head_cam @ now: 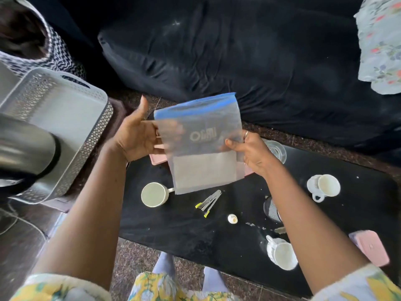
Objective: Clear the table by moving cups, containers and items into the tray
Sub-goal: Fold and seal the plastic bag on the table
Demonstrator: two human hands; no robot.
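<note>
Zip bag (201, 148) held up over black table (173, 231), blue seal on top. R hand (251, 153) pinching bag's right edge, thumb in front. L hand (136, 135) flat behind left edge, fingers straight, thumb up & clear. White mesh tray (93, 153) just left of table. Cups (154, 194), pink lid (370, 246) lying on tabletop.

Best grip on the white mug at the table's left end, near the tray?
Probably the handle: it juts right off the white mug, clear of the body, so fingers can pinch it. Come from above on the right, though the bag hangs with its lower edge close there.
</note>
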